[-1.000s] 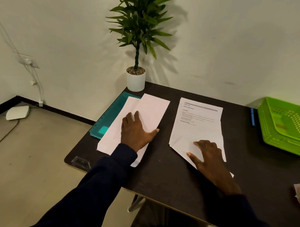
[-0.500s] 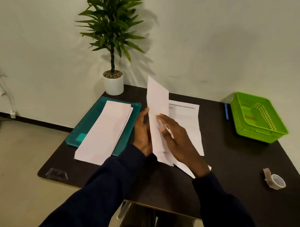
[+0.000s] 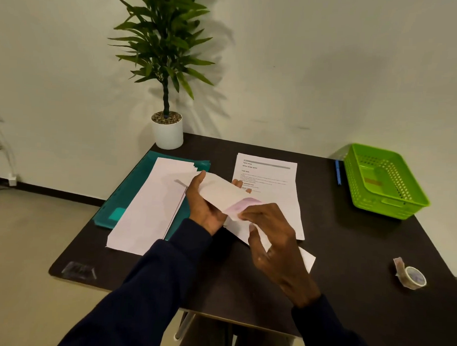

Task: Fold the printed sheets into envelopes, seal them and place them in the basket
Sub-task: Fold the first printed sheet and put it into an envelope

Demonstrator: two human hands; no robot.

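Observation:
I hold a white envelope (image 3: pixel 219 192) in the air above the dark table (image 3: pixel 349 254). My left hand (image 3: pixel 205 208) grips it from below, thumb on its upper left edge, fingertips showing past its far side. My right hand (image 3: pixel 269 239) pinches its near right end, where a pinkish strip shows. Behind the hands lies a stack of printed sheets (image 3: pixel 268 179), with a folded sheet (image 3: pixel 306 258) sticking out under my right hand. Several blank envelopes (image 3: pixel 151 206) lie on a teal folder (image 3: pixel 112 210) at the left. The green basket (image 3: pixel 385 178) stands at the far right.
A roll of clear tape (image 3: pixel 413 276) lies near the table's right edge. A blue pen (image 3: pixel 338 171) rests left of the basket. A potted plant (image 3: pixel 166 129) stands at the back left corner against the wall.
My left hand took one envelope off the pile, and both hands lifted it. It stood upright half a second ago; now it lies tilted flat between my hands. The view has shifted right.

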